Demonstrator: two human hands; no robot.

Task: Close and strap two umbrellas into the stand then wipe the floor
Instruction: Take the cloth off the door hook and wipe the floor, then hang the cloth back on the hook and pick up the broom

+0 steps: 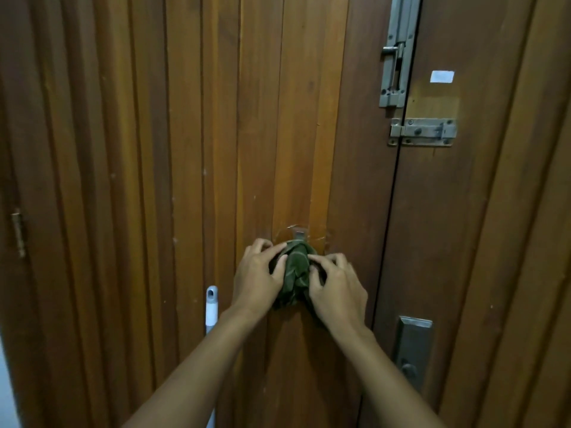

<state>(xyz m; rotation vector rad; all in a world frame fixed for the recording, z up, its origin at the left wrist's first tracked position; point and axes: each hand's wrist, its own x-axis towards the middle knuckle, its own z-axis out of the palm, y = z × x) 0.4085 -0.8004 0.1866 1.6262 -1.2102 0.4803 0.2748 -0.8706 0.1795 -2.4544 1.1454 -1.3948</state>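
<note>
A bunched dark green cloth hangs against the wooden door, just under a small clear adhesive hook. My left hand grips the cloth's left side with curled fingers. On the cloth's right side, my right hand pinches its upper edge. Whether the cloth is caught on the hook I cannot tell. No umbrella or stand is in view.
A white pole handle with a hanging hole leans against the door, left of my left arm. Metal slide bolts sit at the upper right, a lock plate at the lower right, a hinge at far left.
</note>
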